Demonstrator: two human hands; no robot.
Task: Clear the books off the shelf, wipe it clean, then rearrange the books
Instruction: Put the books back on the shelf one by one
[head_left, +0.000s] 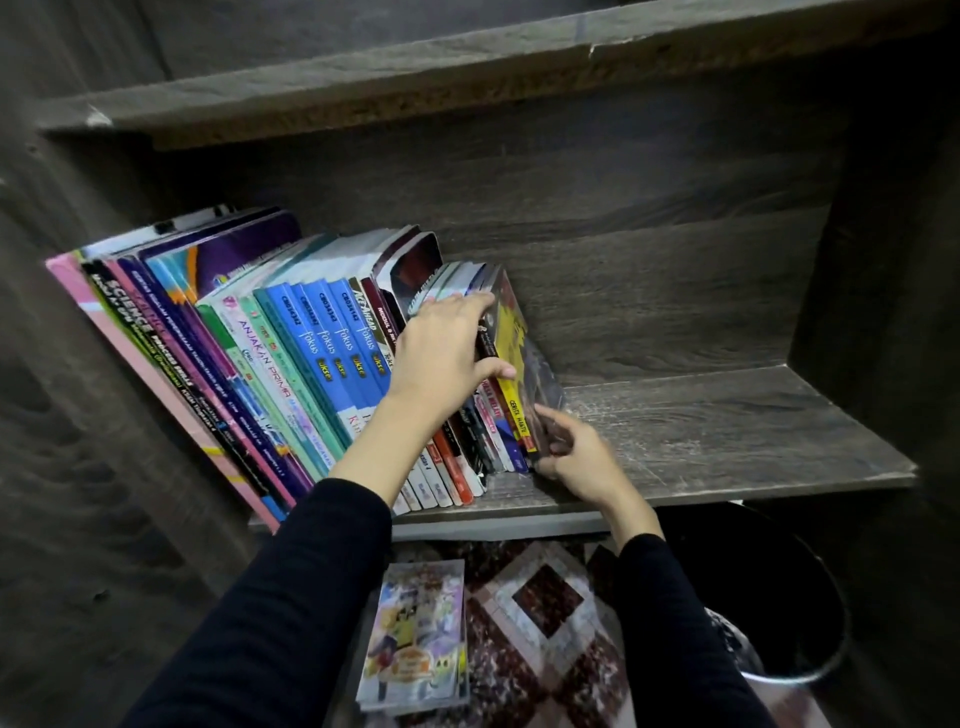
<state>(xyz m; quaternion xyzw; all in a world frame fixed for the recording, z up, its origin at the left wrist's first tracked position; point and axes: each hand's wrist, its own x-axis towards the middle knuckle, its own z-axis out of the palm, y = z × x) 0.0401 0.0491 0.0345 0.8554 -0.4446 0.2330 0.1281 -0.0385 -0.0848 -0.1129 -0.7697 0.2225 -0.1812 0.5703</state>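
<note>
Sleeves black | left hand grips small books on shelf | right hand pinches yellow-spined book low down

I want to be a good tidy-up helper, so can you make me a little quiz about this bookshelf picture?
1. What lies on the floor below the shelf? A) comic books B) a shoe C) a ball
2. Fill in: the left hand and right hand both grip the row of books at its ____ end.
3. True or false: the books fill the whole shelf.
Key: 1 A; 2 right; 3 false.
</note>
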